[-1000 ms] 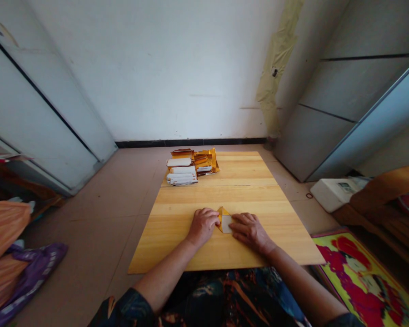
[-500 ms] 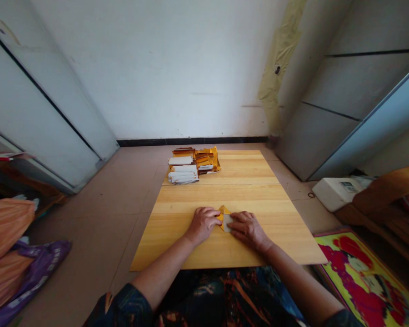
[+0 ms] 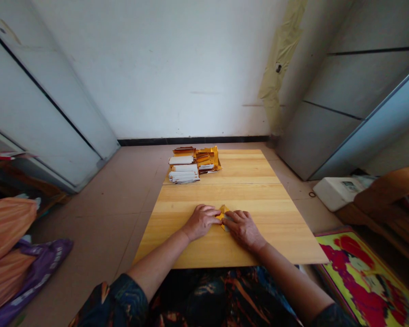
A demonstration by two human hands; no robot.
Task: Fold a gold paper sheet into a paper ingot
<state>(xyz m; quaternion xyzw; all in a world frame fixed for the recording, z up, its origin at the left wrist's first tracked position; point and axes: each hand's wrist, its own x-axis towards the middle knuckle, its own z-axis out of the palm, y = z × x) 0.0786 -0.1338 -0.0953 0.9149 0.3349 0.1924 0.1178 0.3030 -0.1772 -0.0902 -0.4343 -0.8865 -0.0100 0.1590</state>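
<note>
**Desk:** What's at the centre of the frame?

**Photographer:** A person's two bare hands, lower centre, working over a wooden board (image 3: pixel 266 247). The left hand (image 3: pixel 201 222) lies flat with its fingers pointing right, and the right hand (image 3: pixel 243 230) comes in from the other side, its fingers angled toward the left.

**Desk:** And the grip?

**Photographer:** Together, closed down on a folded gold paper (image 3: pixel 223 215). Both hands press on it from either side, nearly meeting, so only its gold tip and a sliver of white show between them.

**Desk:** Where does the paper lie?

**Photographer:** Flat on the nearer panel of the board, about midway across it.

**Desk:** What's at the far end of the board?

**Photographer:** Upper centre, a stack of white paper packets (image 3: pixel 183 171) sits just beside a heap of gold paper (image 3: pixel 207 159).

**Desk:** And around the board?

**Photographer:** On the tile floor (image 3: pixel 98 213), a white box (image 3: pixel 334 194) sits at right, above a brightly printed mat (image 3: pixel 364 281) at lower right. At lower left are an orange plastic bag (image 3: pixel 7 231) and a purple bag (image 3: pixel 42 268). A patterned sleeve (image 3: pixel 122 299) covers the person's left arm at the bottom edge.
</note>
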